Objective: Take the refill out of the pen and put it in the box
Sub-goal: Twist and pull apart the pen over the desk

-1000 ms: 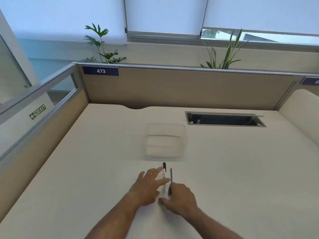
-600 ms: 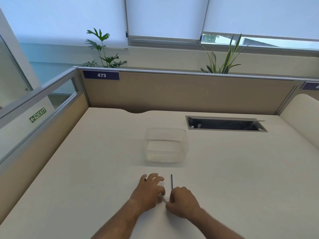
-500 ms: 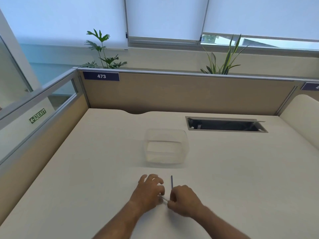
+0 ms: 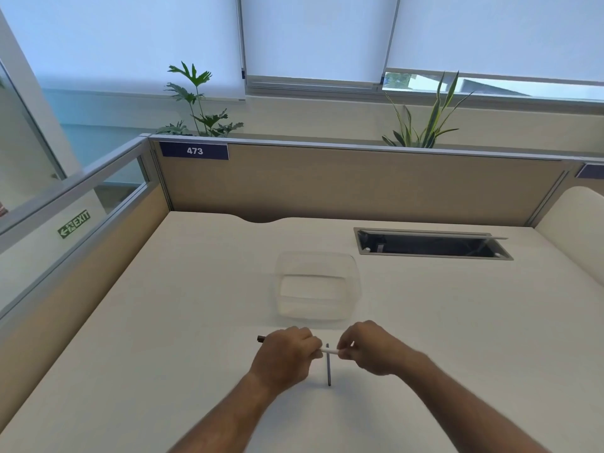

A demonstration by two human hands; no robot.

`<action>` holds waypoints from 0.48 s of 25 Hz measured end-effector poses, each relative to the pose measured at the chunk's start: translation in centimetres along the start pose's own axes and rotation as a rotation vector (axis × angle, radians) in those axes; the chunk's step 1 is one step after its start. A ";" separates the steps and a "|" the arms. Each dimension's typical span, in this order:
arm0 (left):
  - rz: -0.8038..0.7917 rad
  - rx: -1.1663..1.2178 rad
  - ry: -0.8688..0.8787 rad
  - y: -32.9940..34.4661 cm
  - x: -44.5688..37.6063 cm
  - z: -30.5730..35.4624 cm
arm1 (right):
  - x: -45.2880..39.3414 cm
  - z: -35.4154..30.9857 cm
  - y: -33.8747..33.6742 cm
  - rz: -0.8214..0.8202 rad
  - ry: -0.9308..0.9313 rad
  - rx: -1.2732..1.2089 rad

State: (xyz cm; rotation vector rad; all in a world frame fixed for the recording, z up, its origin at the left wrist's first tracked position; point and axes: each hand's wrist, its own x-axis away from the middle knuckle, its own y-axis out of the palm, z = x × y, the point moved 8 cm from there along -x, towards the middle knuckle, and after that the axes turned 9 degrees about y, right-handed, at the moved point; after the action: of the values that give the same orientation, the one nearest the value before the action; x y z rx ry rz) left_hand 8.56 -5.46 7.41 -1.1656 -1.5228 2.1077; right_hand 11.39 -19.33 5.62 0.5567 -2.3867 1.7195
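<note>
The pen (image 4: pixel 328 350) is off the counter (image 4: pixel 196 305), held crosswise btwn both hands, w/ its dark cap end (image 4: pixel 260 338) sticking out left of the left hand (image 4: pixel 286 354). Left fingers are wrapped and clamped round the barrel. Right hand (image 4: pixel 369 346) pinches the white right end, fingers closed on it. Only a short white section shows btwn the two hands.

A thin blue-grey rod (image 4: pixel 328 367) lies flat on the counter directly under the pen, running near-to-far, its near tip clear of both hands. It looks like a loose refill, but you can't confirm that from this view. Neither hand touches it.

The box (image 4: pixel 318 317), clear plastic, open top, sits just beyond the hands toward the far side. It appears empty. Further right and far is the cable slot (image 4: pixel 431 246) in the counter.

Step in hand, as judged: opening the pen, i.e. twisting or pulling the right end off while the left hand holds the barrel steady. Refill is not yet out.

Next move calls for:
1. Keep the left grip firm; turn or pull w/ the right.
2. Separate the parts slowly so small bits don't drop.
3. Draw the refill straight out, approx. along the barrel axis.
4. Carry it the short way forward and release inside the box.
</note>
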 end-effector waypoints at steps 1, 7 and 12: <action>0.014 -0.005 0.018 -0.2 0.0 0.0 | -0.2 0.0 -0.1 -0.001 -0.006 -0.002; 0.029 -0.034 0.052 -0.7 -0.1 -0.2 | -0.4 -0.7 -0.5 0.095 -0.062 -0.013; 0.024 -0.006 0.008 -1.2 -0.3 -0.9 | 0.3 -1.7 -1.3 0.290 -0.162 0.045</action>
State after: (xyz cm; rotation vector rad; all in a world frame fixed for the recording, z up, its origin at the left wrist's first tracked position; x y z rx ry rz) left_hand 9.14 -4.60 8.51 -1.1992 -1.5192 2.1129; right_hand 11.44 -18.15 7.41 0.3837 -2.6597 1.9123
